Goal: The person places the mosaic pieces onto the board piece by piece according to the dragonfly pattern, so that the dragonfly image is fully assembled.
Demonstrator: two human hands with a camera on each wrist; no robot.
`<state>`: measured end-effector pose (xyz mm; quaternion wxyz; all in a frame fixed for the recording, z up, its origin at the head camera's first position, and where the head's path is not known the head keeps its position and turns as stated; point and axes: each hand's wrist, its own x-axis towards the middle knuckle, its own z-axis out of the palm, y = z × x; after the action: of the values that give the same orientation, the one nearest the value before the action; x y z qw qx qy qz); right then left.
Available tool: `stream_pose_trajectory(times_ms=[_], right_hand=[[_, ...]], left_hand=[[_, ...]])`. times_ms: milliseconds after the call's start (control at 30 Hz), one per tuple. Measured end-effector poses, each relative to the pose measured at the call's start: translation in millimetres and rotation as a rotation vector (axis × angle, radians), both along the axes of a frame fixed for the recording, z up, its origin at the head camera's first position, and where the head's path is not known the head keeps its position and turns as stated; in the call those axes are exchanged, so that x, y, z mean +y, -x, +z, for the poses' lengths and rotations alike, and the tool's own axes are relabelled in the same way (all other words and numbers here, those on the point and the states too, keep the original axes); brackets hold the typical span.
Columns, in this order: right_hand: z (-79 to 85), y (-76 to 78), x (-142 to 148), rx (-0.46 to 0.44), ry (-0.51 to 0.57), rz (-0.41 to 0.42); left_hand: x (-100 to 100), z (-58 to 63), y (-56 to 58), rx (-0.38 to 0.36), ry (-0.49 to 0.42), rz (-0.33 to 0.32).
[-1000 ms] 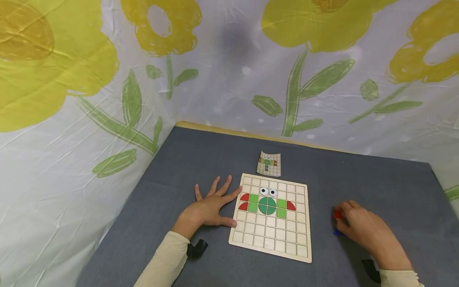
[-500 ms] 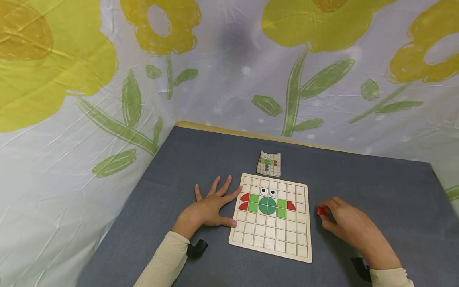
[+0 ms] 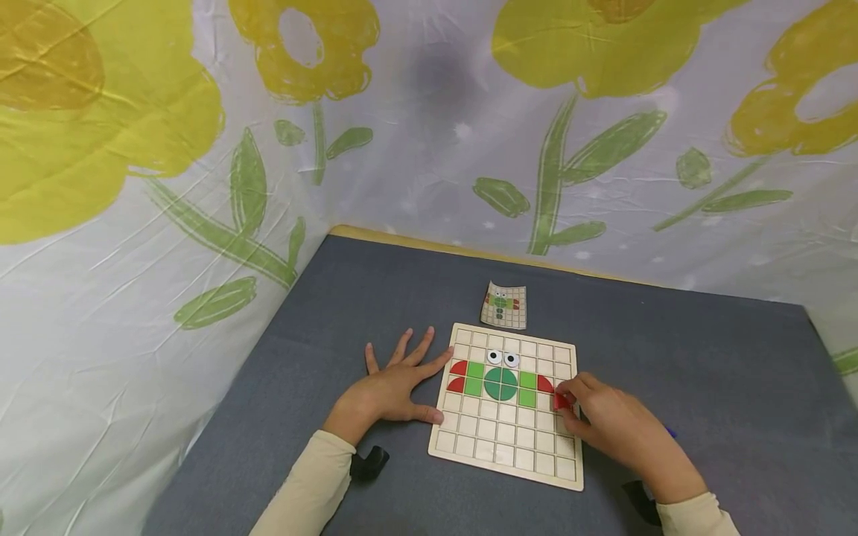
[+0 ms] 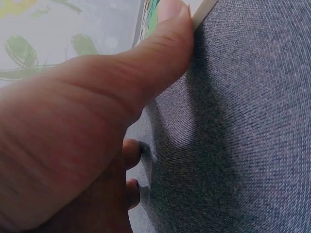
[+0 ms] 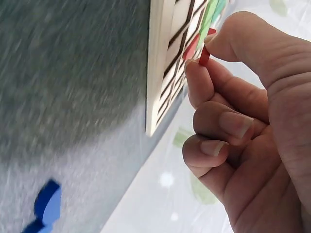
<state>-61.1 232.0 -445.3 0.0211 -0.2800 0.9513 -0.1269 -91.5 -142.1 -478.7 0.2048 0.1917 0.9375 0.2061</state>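
Note:
A wooden grid board lies on the dark table, with red quarter-round, light green square and dark green quarter-round tiles and two eye tiles set in its cells. My right hand pinches a red tile between thumb and index finger, over the board's right edge beside the red tile there. In the right wrist view the pinched tile stands tilted near the board's surface. My left hand is spread flat at the left, its thumb and index fingertip touching the board's left edge; in the left wrist view its thumb rests on that edge.
Behind the board lies a small pattern card showing a similar tile figure. Blue pieces lie on the table to the right, mostly hidden by the right arm in the head view. A flower-printed curtain bounds the table's back and left.
My right hand has picked up the red tile from the table at right and carried it left to the board's right edge. My left hand has stayed in place.

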Motion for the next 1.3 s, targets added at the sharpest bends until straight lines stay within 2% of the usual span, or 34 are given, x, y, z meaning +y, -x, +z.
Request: stream_pose_trajectory(times_ms=[33, 100, 233, 267, 667, 967, 1000, 1167, 1200, 1233, 1300], right_hand=[[-0.9, 0.0, -2, 0.006, 0.006, 0.009], [-2.5, 0.0, -6, 0.016, 0.016, 0.026], [-5.1, -0.4, -12, 0.024, 0.022, 0.048], [-5.7, -0.6, -13, 0.026, 0.021, 0.050], [-10.5, -1.2, -19, 0.121, -0.062, 0.016], [-11.7, -1.2, -20, 0.164, -0.048, 0.007], [-11.4, -1.2, -20, 0.171, -0.043, 0.009], [-10.5, -0.6, -21, 0.203, -0.026, 0.016], [-10.4, -0.5, -21, 0.206, -0.025, 0.015], [-10.5, -0.3, -21, 0.209, -0.025, 0.015], [-10.3, -0.2, -21, 0.207, -0.028, 0.010]], left_hand=[[0, -0.4, -0.4, 0.008, -0.008, -0.002], [2, 9.2, -2.7, -0.002, 0.008, 0.003], [4, 10.6, -2.2, 0.000, 0.034, 0.001], [5, 15.3, -2.6, -0.010, 0.054, 0.003], [5, 15.2, -3.3, -0.007, 0.063, 0.006], [4, 15.2, -3.1, -0.009, 0.040, 0.002], [4, 11.3, -2.6, -0.003, 0.025, 0.000], [3, 10.3, -2.8, -0.006, 0.006, 0.001], [2, 6.8, -2.1, 0.005, -0.003, -0.001], [2, 10.0, -2.5, -0.005, 0.001, 0.003], [2, 9.0, -2.7, -0.006, -0.014, 0.008]])
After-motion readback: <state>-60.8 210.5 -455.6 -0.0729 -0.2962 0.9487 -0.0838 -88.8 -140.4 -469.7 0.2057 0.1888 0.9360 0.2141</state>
